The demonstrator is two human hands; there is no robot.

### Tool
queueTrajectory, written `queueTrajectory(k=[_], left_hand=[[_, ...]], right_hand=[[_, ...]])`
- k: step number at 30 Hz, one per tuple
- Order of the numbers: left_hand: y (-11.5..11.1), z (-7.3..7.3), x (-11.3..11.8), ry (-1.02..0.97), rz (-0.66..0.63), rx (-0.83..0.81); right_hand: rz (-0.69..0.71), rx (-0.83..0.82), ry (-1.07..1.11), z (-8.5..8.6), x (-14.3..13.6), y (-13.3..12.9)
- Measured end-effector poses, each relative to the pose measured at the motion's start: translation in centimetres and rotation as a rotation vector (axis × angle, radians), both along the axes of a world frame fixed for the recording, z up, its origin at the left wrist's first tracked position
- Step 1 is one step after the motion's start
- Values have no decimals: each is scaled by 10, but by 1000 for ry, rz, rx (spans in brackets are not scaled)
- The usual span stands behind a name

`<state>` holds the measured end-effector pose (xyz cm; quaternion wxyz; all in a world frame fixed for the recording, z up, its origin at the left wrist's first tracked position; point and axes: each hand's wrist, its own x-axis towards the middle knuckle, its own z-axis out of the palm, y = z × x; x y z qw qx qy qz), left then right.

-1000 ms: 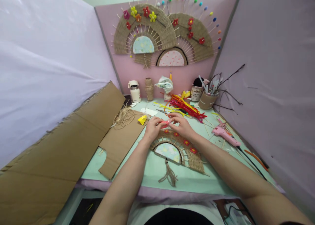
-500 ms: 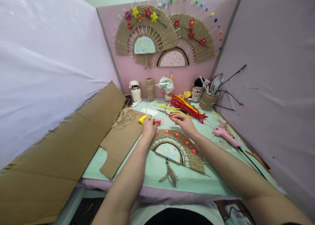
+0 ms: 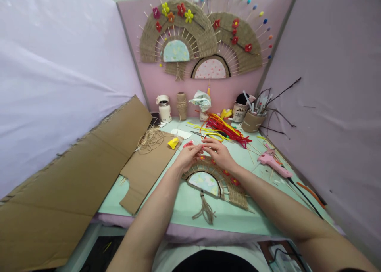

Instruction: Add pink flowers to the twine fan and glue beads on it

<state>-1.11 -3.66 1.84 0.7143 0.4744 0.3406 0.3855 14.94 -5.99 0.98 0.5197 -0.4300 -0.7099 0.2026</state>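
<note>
My left hand [image 3: 190, 156] and my right hand [image 3: 218, 152] meet above the top edge of a woven twine fan [image 3: 238, 194]. Their fingertips pinch together at a small red piece [image 3: 203, 146], too small to make out its kind. Small red flowers dot the fan's band, and a pale floral half-round [image 3: 205, 182] forms its centre. A twine tassel [image 3: 204, 210] hangs from its lower edge. Just behind my left hand lies a pinkish-red scrap [image 3: 188, 144], with a yellow scrap [image 3: 173, 143] to its left. Scissors with yellow handles [image 3: 219, 137] lie beyond my fingers.
Red and yellow pipe cleaners [image 3: 228, 129] are heaped at the back. A pink glue gun [image 3: 275, 163] lies on the right, its cord trailing. Cardboard [image 3: 149, 165] and loose twine [image 3: 150, 140] occupy the left. A twine spool [image 3: 181, 105] and a white bottle [image 3: 164, 109] stand behind.
My left hand has moved right, away from the yellow and pinkish-red scraps, to meet my right hand. The right hand has shifted slightly nearer, and the scissors' yellow handles show more.
</note>
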Motion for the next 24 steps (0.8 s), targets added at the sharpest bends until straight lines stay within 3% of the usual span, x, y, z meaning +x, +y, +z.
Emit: queueTrajectory(k=[4, 10, 24], left_hand=[[2, -1, -2, -104, -24, -53], [7, 2, -7, -257, 63, -155], [6, -7, -5, -168, 52, -58]], right_hand=[[71, 71, -145, 3, -3, -6], [16, 33, -53, 7, -1, -6], [-41, 252, -192, 7, -2, -10]])
